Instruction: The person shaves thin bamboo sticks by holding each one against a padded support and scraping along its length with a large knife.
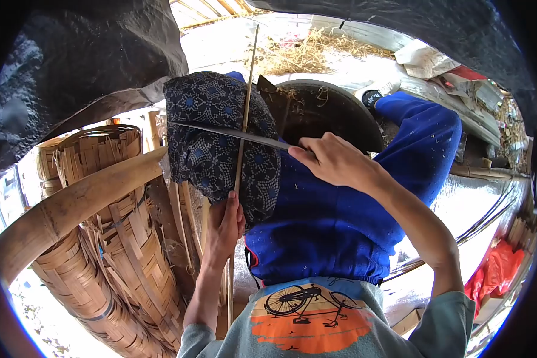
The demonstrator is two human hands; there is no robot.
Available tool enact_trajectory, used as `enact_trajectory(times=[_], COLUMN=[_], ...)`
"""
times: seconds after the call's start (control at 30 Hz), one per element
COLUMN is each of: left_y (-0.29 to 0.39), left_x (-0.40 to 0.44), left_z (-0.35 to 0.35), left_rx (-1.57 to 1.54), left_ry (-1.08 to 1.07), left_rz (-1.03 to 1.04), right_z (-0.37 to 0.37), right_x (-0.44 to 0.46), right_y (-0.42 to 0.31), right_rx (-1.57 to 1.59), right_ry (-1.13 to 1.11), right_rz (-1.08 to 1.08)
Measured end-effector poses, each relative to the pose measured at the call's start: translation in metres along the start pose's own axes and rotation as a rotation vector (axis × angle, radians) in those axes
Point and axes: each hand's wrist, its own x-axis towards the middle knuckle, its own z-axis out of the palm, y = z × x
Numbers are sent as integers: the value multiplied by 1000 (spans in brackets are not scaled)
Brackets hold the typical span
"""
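Note:
My left hand (225, 222) is closed round a long thin bamboo strip (243, 131), which stands up away from me over a dark patterned cloth (206, 110). The cloth lies draped over my thigh. In my right hand (334, 158) is a knife (230, 130), its long blade pointing left. The blade crosses the strip above my left hand, over the cloth. My right fingers cover the knife's handle. The strip's lower end runs down past my left wrist.
Woven bamboo baskets (89, 280) stand at the left, with a thick bamboo pole (77, 200) curving in front. A round dark container (334, 107) sits beyond my legs. Straw (304, 56) litters the ground ahead. A red bag (498, 271) lies at the right.

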Motion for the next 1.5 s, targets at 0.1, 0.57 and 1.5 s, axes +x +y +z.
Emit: enact_trajectory(times=[0.1, 0.57, 1.5], left_y=[0, -15, -8], left_x=[0, -74, -40], left_z=[5, 8, 6], left_rx=[-3, -68, 240], left_ry=[32, 59, 9], left_rz=[-37, -170, 14], right_z=[9, 56, 38], right_x=[-10, 35, 15], right_y=[-6, 13, -9], right_rx=[-61, -237, -60], right_ry=[-75, 269, -42], right_rz=[122, 16, 167])
